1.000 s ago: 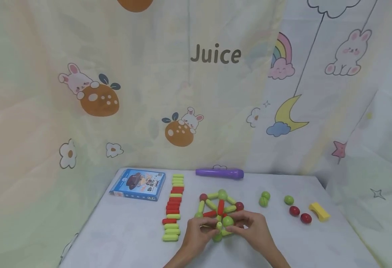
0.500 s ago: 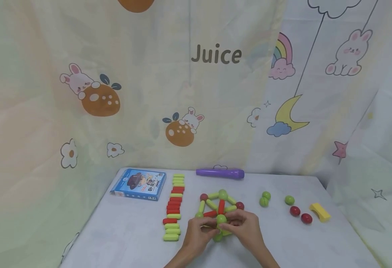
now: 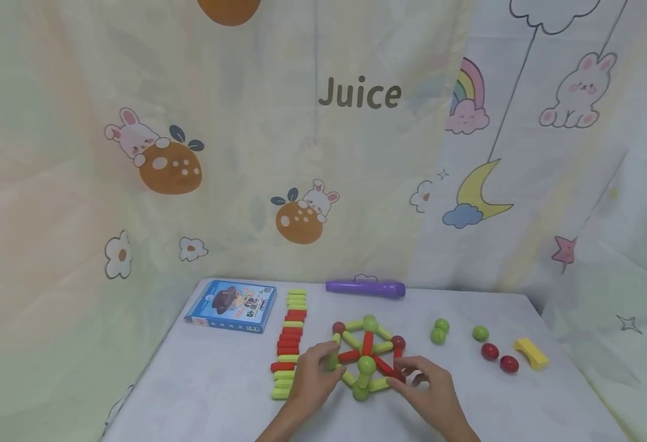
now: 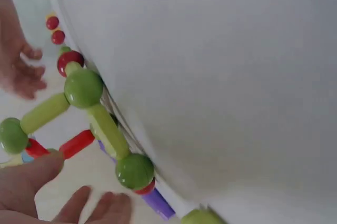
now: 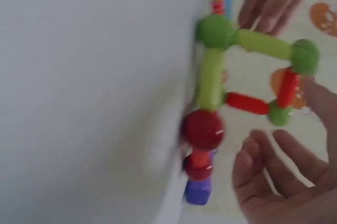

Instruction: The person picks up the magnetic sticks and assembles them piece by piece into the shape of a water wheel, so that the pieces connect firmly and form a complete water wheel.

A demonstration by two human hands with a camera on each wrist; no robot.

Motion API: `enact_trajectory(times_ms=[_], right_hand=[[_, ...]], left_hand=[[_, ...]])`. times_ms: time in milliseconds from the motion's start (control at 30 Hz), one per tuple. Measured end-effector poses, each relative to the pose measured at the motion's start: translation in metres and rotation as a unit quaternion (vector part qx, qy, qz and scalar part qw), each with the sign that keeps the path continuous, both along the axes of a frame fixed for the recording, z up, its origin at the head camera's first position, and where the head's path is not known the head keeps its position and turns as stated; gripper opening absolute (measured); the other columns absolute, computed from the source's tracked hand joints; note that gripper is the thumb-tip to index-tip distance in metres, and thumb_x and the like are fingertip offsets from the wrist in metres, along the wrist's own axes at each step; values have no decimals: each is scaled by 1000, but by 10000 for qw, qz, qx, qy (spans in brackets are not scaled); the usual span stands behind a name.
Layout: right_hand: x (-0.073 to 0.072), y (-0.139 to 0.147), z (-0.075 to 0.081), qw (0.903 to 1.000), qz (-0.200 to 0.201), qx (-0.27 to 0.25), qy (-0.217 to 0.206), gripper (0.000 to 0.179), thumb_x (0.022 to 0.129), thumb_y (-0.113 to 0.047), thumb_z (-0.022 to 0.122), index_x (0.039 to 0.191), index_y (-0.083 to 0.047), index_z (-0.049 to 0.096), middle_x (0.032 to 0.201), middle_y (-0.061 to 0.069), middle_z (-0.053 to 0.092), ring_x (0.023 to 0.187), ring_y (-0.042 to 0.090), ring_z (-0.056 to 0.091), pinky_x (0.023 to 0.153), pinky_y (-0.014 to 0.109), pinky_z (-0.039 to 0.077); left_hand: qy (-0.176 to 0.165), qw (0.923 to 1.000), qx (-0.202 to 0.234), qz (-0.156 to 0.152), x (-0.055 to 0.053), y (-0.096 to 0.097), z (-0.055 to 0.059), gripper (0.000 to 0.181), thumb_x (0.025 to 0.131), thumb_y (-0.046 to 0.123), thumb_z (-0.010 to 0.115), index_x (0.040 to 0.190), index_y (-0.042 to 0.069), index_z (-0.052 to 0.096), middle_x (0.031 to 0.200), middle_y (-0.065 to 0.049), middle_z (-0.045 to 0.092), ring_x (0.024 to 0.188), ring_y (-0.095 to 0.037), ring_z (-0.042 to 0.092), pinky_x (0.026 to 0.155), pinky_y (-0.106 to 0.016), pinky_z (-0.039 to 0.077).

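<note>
A wheel-like frame of magnetic rods and balls lies on the table, with a light green rod point(image 5: 263, 44) standing up from its near green ball point(image 3: 361, 392). On top of that rod sits a green ball point(image 3: 366, 366), joined by a red rod point(image 5: 288, 87) to another raised green ball point(image 5: 279, 113). My left hand point(image 3: 313, 377) is beside the frame's left corner, thumb and fingers spread apart. At the right corner, my right hand point(image 3: 431, 390) has its fingers loosely bent near a dark red ball point(image 3: 399, 376). Neither hand holds anything.
Left of the frame runs a column of green and red rods point(image 3: 288, 344), beside a blue box point(image 3: 232, 305). A purple microphone-shaped toy point(image 3: 365, 288) lies at the back. To the right are loose green balls point(image 3: 480, 333), red balls point(image 3: 490, 352) and a yellow block point(image 3: 531, 353).
My right hand has brought the green ball onto the upright rod and let it go. Both hands have since drawn apart, left hand leftward and right hand rightward.
</note>
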State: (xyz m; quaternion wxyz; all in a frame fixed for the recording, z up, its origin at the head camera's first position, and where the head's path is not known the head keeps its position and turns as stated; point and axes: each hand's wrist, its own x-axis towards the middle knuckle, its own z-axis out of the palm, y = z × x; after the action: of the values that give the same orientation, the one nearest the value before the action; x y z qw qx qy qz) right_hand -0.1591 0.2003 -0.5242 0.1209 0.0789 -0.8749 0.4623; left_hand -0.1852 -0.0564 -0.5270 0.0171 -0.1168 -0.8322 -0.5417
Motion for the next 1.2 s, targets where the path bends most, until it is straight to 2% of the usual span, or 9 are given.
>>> enact_trajectory(times_ms=[133, 267, 333, 533, 733, 867, 1000, 1100, 1200], right_hand=[[-3, 12, -13, 9923, 175, 1156, -414, 46, 80, -16, 97, 121, -16, 78, 109, -7, 66, 92, 11, 59, 73, 24, 56], [-8, 13, -10, 9832, 95, 1769, -440, 36, 84, -13, 93, 118, -17, 81, 109, -8, 61, 96, 11, 57, 83, 29, 58], [-7, 12, -6, 9831, -17, 1811, -282, 31, 88, -8, 90, 116, -17, 82, 109, -7, 63, 100, 11, 59, 86, 32, 59], [8, 6, 13, 9930, 68, 1150, 271, 32, 87, 10, 79, 108, -14, 83, 114, -5, 69, 98, 9, 63, 83, 27, 61], [14, -4, 22, 9868, -4, 1615, 119, 24, 87, 7, 78, 104, -9, 83, 118, -5, 68, 117, 17, 65, 100, 40, 60], [13, -5, 23, 9853, -99, 1703, 39, 23, 88, 5, 76, 107, -8, 83, 118, -2, 69, 118, 20, 67, 101, 42, 60], [13, 5, 20, 9880, -185, 1531, 42, 28, 90, 6, 76, 111, -11, 82, 117, -1, 71, 110, 18, 68, 92, 37, 63], [10, 17, 14, 9875, -251, 1554, -59, 31, 89, 3, 80, 115, -14, 82, 117, -1, 71, 106, 16, 66, 85, 33, 63], [5, 30, 7, 9854, -316, 1658, -208, 33, 88, 0, 85, 117, -13, 80, 117, 1, 71, 105, 18, 66, 82, 31, 62]], left_hand=[[-287, 9959, -812, -264, -1, 1, 2, 58, 97, 14, 81, 148, -2, 60, 156, -19, 58, 148, -43, 50, 116, -61, 45], [-241, 9928, -1131, -315, 6, 4, 3, 55, 97, 15, 80, 145, -4, 61, 153, -20, 59, 145, -42, 52, 116, -61, 46], [-140, 9918, -1234, -317, 13, 6, 3, 52, 96, 15, 82, 141, -4, 65, 148, -17, 61, 139, -40, 55, 113, -58, 49], [-57, 9883, -1389, -628, 27, 14, -1, 46, 96, 21, 83, 134, -1, 71, 140, -9, 63, 123, -28, 58, 106, -47, 55], [-382, 9876, -1321, -752, 31, 19, 0, 47, 96, 26, 83, 133, 0, 71, 140, -7, 61, 120, -25, 55, 105, -48, 55], [-554, 9861, -1329, -834, 30, 17, 4, 47, 97, 27, 83, 136, 2, 71, 140, -5, 61, 119, -23, 55, 105, -49, 56], [-622, 9877, -1229, -734, 28, 1, 13, 41, 98, 22, 81, 136, 9, 70, 137, -3, 63, 122, -24, 56, 107, -52, 55], [-514, 9922, -1092, -327, 23, -27, 21, 32, 96, 14, 82, 127, 10, 73, 125, -2, 68, 117, -27, 62, 102, -52, 58], [-463, 9945, -924, 170, 16, -66, 25, 24, 92, 8, 86, 114, 7, 77, 109, -2, 74, 102, -25, 67, 91, -43, 63]])
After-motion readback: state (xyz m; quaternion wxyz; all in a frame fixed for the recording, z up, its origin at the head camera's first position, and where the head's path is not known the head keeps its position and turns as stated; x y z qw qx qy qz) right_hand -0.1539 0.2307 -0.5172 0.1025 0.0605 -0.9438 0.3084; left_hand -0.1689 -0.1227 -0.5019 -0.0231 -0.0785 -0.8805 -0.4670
